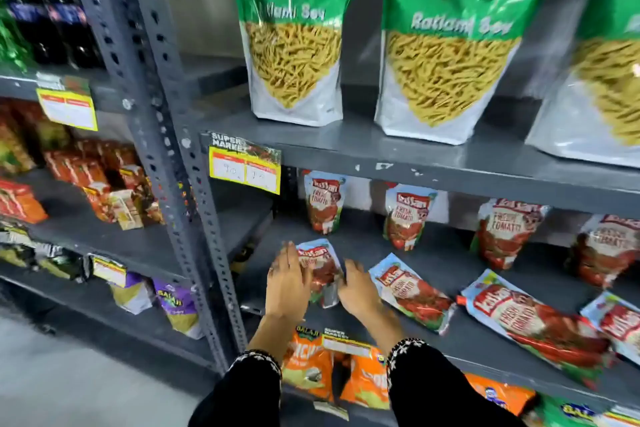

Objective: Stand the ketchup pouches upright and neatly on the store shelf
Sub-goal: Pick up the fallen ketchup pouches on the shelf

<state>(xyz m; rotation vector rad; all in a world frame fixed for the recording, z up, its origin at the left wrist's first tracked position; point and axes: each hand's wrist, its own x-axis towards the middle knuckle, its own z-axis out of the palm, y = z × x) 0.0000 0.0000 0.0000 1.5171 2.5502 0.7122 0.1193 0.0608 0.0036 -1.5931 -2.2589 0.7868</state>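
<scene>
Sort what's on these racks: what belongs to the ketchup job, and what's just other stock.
Job: both hands on a ketchup pouch; fallen pouches; standing pouches; their shelf.
Other stock: sev bags, orange snack packs, dark bottles.

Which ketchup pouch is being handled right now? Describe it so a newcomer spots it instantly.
Find the grey shelf under the big green snack bags. At its front left corner lies the ketchup pouch, between the left hand and right hand. The other front-row pouches lie untouched to its right.

Grey slotted-steel shelving [415, 163] fills the aisle — perforated uprights [194, 218], yellow price tags [245, 167] on the shelf edges — above a pale, smooth floor [69, 374].
</scene>
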